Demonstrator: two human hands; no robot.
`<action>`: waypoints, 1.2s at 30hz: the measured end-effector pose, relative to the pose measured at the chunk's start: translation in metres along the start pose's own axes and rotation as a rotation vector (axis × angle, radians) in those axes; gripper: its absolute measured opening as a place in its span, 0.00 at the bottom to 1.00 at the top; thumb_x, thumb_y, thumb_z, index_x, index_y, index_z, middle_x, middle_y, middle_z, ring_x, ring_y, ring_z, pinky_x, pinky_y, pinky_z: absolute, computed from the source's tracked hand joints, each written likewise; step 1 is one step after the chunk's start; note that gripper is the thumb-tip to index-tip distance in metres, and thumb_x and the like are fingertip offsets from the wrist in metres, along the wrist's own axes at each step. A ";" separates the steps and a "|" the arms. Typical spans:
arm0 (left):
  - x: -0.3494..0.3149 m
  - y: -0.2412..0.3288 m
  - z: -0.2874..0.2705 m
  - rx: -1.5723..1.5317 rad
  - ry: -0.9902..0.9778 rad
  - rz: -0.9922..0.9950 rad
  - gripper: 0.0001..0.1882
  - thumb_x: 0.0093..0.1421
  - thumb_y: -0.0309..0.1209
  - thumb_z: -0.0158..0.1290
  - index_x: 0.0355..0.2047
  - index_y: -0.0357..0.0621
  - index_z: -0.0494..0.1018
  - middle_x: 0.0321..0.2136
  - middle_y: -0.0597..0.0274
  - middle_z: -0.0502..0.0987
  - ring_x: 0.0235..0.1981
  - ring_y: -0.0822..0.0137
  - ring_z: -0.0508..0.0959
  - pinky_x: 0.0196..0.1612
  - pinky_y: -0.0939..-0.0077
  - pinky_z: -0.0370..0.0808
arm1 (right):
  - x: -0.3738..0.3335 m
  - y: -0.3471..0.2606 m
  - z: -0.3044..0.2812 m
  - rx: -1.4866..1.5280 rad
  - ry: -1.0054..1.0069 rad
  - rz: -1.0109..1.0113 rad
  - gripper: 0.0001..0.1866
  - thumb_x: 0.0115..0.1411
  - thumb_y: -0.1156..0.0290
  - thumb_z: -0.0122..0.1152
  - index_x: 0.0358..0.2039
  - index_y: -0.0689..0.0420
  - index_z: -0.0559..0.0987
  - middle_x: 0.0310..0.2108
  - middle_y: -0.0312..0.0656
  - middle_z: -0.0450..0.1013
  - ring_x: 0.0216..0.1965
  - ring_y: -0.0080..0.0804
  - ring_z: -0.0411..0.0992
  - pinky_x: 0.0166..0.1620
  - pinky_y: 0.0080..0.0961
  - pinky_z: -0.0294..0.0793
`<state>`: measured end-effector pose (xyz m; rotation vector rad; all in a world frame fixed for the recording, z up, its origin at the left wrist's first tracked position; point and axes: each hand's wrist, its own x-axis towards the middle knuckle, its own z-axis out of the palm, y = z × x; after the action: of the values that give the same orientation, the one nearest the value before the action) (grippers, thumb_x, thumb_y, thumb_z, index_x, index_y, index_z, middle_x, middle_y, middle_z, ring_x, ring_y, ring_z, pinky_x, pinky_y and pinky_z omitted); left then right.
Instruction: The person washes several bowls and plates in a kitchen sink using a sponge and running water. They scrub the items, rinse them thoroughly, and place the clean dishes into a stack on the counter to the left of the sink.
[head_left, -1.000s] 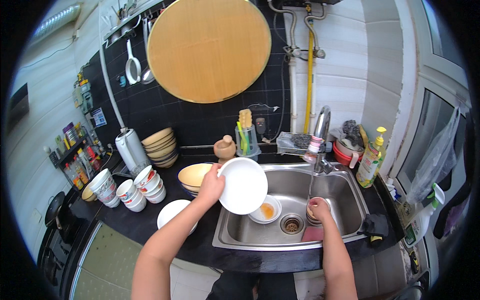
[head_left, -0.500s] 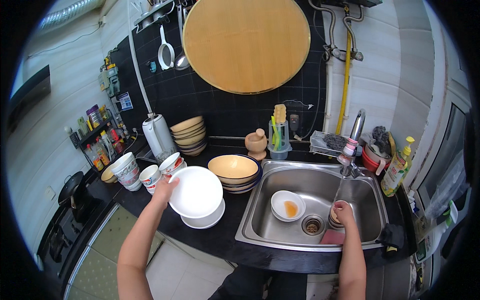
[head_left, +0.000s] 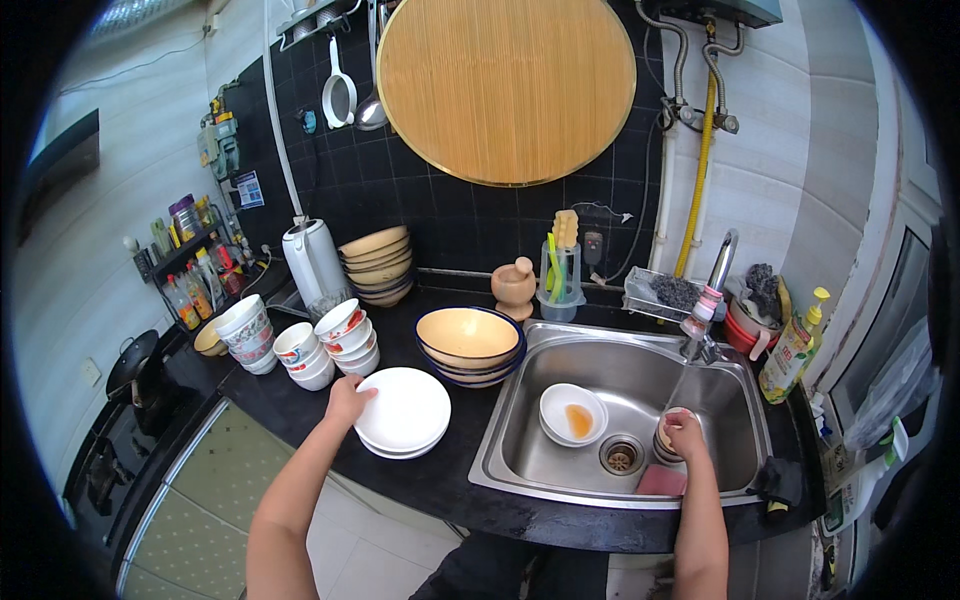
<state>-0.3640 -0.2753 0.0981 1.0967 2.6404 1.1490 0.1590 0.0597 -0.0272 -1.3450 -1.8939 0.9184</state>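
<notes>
My left hand (head_left: 350,402) pinches the left rim of a white plate (head_left: 405,405), which rests on top of another white plate on the dark counter. In the sink (head_left: 545,472), my right hand (head_left: 685,434) closes on the rim of a small round vessel (head_left: 664,442) with a pale inside; the hand covers part of it, so its kind is unclear. Water runs from the faucet (head_left: 700,318) down toward that hand. White bowls (head_left: 553,407), one in another, sit left of the drain with orange-brown liquid in the top one. A pink sponge or cloth (head_left: 662,481) lies near the front wall.
Stacks of patterned bowls (head_left: 347,340) stand behind my left hand. Wide cream bowls with blue rims (head_left: 466,335) sit between plates and sink. Farther back are a white kettle (head_left: 314,262), a wooden mortar (head_left: 513,292) and a utensil holder (head_left: 560,283). A soap bottle (head_left: 795,350) stands right of the sink.
My left hand has lowered the top white plate from a raised, tilted position onto the other plate, still holding its rim. My right hand stays at the vessel under the faucet.
</notes>
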 end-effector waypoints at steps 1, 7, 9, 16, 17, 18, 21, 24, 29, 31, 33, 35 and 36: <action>-0.002 0.003 0.000 0.031 0.022 0.021 0.12 0.46 0.28 0.57 0.30 0.34 0.73 0.22 0.54 0.75 0.23 0.65 0.75 0.29 0.72 0.71 | 0.001 0.002 0.000 -0.012 -0.002 0.008 0.13 0.49 0.71 0.57 0.36 0.61 0.76 0.33 0.47 0.74 0.36 0.35 0.73 0.41 0.25 0.70; -0.016 0.024 -0.005 0.269 0.059 0.108 0.13 0.44 0.30 0.58 0.30 0.37 0.72 0.31 0.49 0.73 0.34 0.53 0.74 0.37 0.65 0.69 | -0.001 0.001 0.021 0.003 -0.126 -0.075 0.14 0.49 0.72 0.56 0.38 0.61 0.75 0.32 0.42 0.74 0.33 0.29 0.72 0.37 0.23 0.71; -0.020 0.025 -0.001 0.271 0.036 0.078 0.15 0.44 0.30 0.58 0.32 0.39 0.69 0.32 0.51 0.73 0.38 0.53 0.72 0.39 0.62 0.68 | -0.006 -0.023 0.030 -0.013 -0.248 -0.083 0.16 0.50 0.70 0.56 0.40 0.61 0.74 0.33 0.43 0.74 0.35 0.30 0.72 0.39 0.24 0.71; -0.024 0.029 0.003 0.075 0.171 0.173 0.18 0.49 0.32 0.54 0.38 0.36 0.65 0.32 0.50 0.69 0.36 0.54 0.69 0.39 0.65 0.66 | 0.002 -0.053 0.119 -0.493 -0.617 -0.328 0.23 0.49 0.58 0.58 0.44 0.57 0.73 0.38 0.47 0.73 0.40 0.41 0.71 0.45 0.31 0.68; -0.024 0.024 0.002 0.035 0.241 0.269 0.17 0.49 0.30 0.54 0.39 0.35 0.65 0.32 0.50 0.69 0.34 0.55 0.69 0.38 0.66 0.66 | -0.001 -0.065 0.133 -0.548 -0.646 -0.326 0.22 0.49 0.57 0.58 0.42 0.57 0.73 0.37 0.47 0.73 0.39 0.42 0.71 0.44 0.32 0.69; -0.023 0.027 0.001 0.007 0.245 0.297 0.17 0.49 0.28 0.53 0.39 0.35 0.65 0.32 0.50 0.68 0.34 0.55 0.69 0.38 0.66 0.66 | -0.003 -0.076 0.144 -0.604 -0.668 -0.320 0.22 0.49 0.56 0.58 0.41 0.57 0.74 0.36 0.48 0.73 0.39 0.43 0.71 0.43 0.33 0.69; -0.031 0.055 -0.015 -0.048 0.235 0.381 0.16 0.47 0.23 0.52 0.37 0.35 0.65 0.33 0.50 0.69 0.36 0.55 0.69 0.39 0.67 0.66 | 0.002 -0.080 0.172 -0.729 -0.712 -0.305 0.21 0.52 0.53 0.53 0.36 0.58 0.74 0.32 0.50 0.73 0.37 0.46 0.71 0.41 0.35 0.69; -0.034 0.069 -0.028 -0.010 0.325 0.619 0.14 0.46 0.21 0.51 0.36 0.36 0.67 0.35 0.50 0.69 0.38 0.54 0.69 0.40 0.68 0.66 | 0.004 -0.083 0.182 -0.790 -0.614 -0.379 0.18 0.53 0.55 0.52 0.30 0.58 0.74 0.29 0.51 0.72 0.34 0.48 0.71 0.38 0.38 0.69; -0.048 0.110 -0.038 -0.113 0.319 0.777 0.10 0.46 0.20 0.51 0.32 0.36 0.69 0.35 0.51 0.70 0.37 0.54 0.70 0.40 0.67 0.67 | -0.003 -0.112 0.153 -0.663 -0.404 -0.362 0.18 0.54 0.55 0.51 0.30 0.58 0.75 0.29 0.51 0.72 0.33 0.47 0.71 0.36 0.38 0.69; -0.056 0.133 -0.037 -0.144 0.316 0.855 0.08 0.45 0.19 0.51 0.29 0.36 0.71 0.33 0.52 0.71 0.35 0.55 0.71 0.39 0.68 0.67 | 0.000 -0.115 0.142 -0.546 -0.339 -0.351 0.19 0.54 0.55 0.52 0.34 0.58 0.75 0.28 0.51 0.73 0.32 0.43 0.72 0.35 0.36 0.69; -0.063 0.157 -0.029 -0.208 0.266 0.935 0.09 0.43 0.18 0.51 0.28 0.36 0.71 0.32 0.53 0.71 0.35 0.56 0.71 0.37 0.69 0.68 | 0.004 -0.115 0.126 -0.246 -0.333 -0.221 0.18 0.54 0.57 0.53 0.35 0.60 0.75 0.28 0.50 0.73 0.31 0.41 0.72 0.35 0.34 0.68; -0.070 0.179 -0.019 -0.278 0.211 1.004 0.09 0.43 0.17 0.52 0.28 0.37 0.72 0.31 0.54 0.71 0.33 0.56 0.71 0.35 0.69 0.68 | 0.004 -0.127 0.104 0.027 -0.317 -0.027 0.20 0.54 0.58 0.55 0.38 0.61 0.74 0.28 0.45 0.74 0.28 0.33 0.71 0.35 0.28 0.68; -0.074 0.186 -0.013 -0.304 0.111 0.980 0.10 0.44 0.17 0.51 0.29 0.38 0.71 0.34 0.55 0.72 0.36 0.57 0.71 0.39 0.69 0.68 | 0.006 -0.123 0.092 0.178 -0.300 0.028 0.18 0.55 0.58 0.54 0.37 0.61 0.75 0.27 0.40 0.73 0.27 0.26 0.69 0.33 0.25 0.68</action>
<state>-0.2040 -0.2432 0.2147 2.3767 1.8198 1.6678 0.0195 0.0197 0.0236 -1.1819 -1.9588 1.3316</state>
